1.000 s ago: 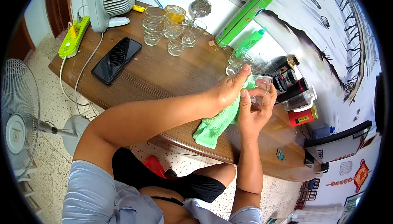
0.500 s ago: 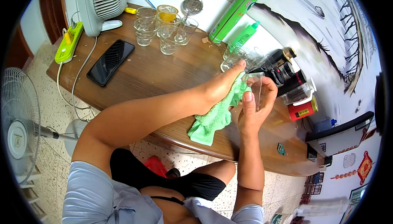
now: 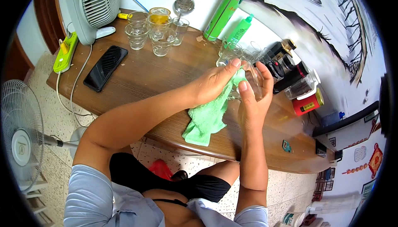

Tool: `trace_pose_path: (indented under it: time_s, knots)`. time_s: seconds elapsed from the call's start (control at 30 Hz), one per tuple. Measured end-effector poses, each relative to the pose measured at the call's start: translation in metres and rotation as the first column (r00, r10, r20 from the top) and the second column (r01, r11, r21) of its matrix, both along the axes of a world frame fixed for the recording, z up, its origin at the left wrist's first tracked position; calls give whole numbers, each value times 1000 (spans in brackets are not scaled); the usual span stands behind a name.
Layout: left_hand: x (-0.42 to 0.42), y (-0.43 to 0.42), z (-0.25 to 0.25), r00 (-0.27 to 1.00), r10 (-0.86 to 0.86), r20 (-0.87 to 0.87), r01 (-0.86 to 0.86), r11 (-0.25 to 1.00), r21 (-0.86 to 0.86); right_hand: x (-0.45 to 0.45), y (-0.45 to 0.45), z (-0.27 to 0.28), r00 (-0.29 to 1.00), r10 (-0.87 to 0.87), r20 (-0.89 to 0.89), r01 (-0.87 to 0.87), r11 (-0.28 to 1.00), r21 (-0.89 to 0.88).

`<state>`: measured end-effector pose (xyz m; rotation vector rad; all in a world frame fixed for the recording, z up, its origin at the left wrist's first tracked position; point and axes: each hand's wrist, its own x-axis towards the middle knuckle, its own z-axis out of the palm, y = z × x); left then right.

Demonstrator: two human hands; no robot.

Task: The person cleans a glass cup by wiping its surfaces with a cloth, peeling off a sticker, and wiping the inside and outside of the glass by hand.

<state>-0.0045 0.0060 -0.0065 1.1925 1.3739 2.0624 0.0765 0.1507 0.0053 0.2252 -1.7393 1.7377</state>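
Observation:
My left hand (image 3: 213,82) is closed on a green cloth (image 3: 207,121) that hangs down over the table's front part. The top of the cloth presses against a clear drinking glass (image 3: 256,84). My right hand (image 3: 255,102) has its fingers and thumb curled around that glass, which is tilted above the table. Part of the glass is hidden behind my fingers and the cloth. Just beyond my left hand, several clear glasses (image 3: 229,54) stand close together. At the back left is another group of clear glasses (image 3: 161,40), one with a yellowish jar (image 3: 159,18) behind it.
A black phone (image 3: 105,68), a green power strip (image 3: 65,55) and a box fan (image 3: 93,7) are on the table's left. A green spray can (image 3: 228,9) and a green bottle (image 3: 240,30) stand by the wall. To the right are a red tin (image 3: 306,104) and a glass pitcher (image 3: 302,88).
The glass has turned in my right hand, and its open rim no longer faces the same way. Both hands and the cloth have shifted slightly up and left in view.

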Motion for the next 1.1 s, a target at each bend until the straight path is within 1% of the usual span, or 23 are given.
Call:
trace_pose_path:
  time_s: [0.03,0.1,0.17,0.2,0.23,0.27,0.3,0.33,0.37,0.43,0.47,0.53,0.6,0.67,0.7,0.73,0.77,0.8,0.87,0.9,1.0,1.03,1.1]
  knots:
    - [1,-1,2,994,38,-98,-40,999,-21,0,2,1,1000,10,30,-12,998,68]
    - [6,3,0,992,106,-62,-105,994,13,0,6,2,995,26,93,-44,979,201]
    - [4,8,-6,992,125,2,-125,988,88,1,5,4,1000,-4,24,-5,935,354]
    - [5,7,-4,988,56,147,-72,992,102,1,5,5,1000,-14,-11,17,904,428]
    - [5,4,-2,958,-16,288,-21,992,124,0,7,8,996,-36,-76,73,818,571]
    - [6,1,2,903,-88,420,24,988,154,1,8,8,996,-12,-86,62,791,609]
    - [14,1,7,837,-29,546,-56,989,140,3,8,8,996,14,-93,50,761,647]
    - [8,2,1,783,-107,613,34,991,130,3,7,8,994,42,-99,37,728,684]
    - [-2,3,-9,716,-178,675,122,984,130,2,7,6,991,64,-115,31,736,676]
    - [-5,4,-10,591,-258,764,230,962,146,0,4,4,994,63,-84,-9,849,529]
    - [-14,10,-24,546,-353,759,325,925,197,1,3,4,996,66,-67,-29,894,447]
    - [1,4,-8,642,-196,741,217,974,70,1,5,6,999,27,-32,-17,958,286]
    - [1,4,-4,725,-93,683,223,969,-105,-4,3,11,995,-68,-74,85,959,269]
    - [4,1,-1,810,-42,585,238,935,-263,-8,0,16,987,-155,-38,159,950,269]
    - [6,3,-8,880,-91,467,267,908,-325,-18,7,16,984,-177,-32,179,938,297]
    - [8,5,-13,937,-195,290,299,877,-377,-26,6,19,980,-198,-28,197,925,324]
    - [11,7,-19,958,-276,80,283,855,-435,-30,3,25,984,-170,51,144,933,330]
    - [17,3,-15,926,-356,-129,253,835,-489,-31,-6,29,974,-169,150,111,937,330]
    - [25,-2,-3,866,-430,-255,188,754,-629,-40,-21,29,939,-137,314,1,918,397]
    - [28,-2,-10,888,-395,-234,234,828,-509,-50,-24,18,948,-134,288,-20,880,475]
    - [15,2,-21,783,-469,-408,191,806,-560,-80,-35,7,905,-277,321,-12,741,672]
    - [12,2,-20,788,-486,-377,210,789,-577,-92,-34,1,902,-280,328,-11,745,667]
    - [7,-3,-14,722,-551,-419,176,731,-659,-120,-29,-13,899,-281,336,-11,754,657]
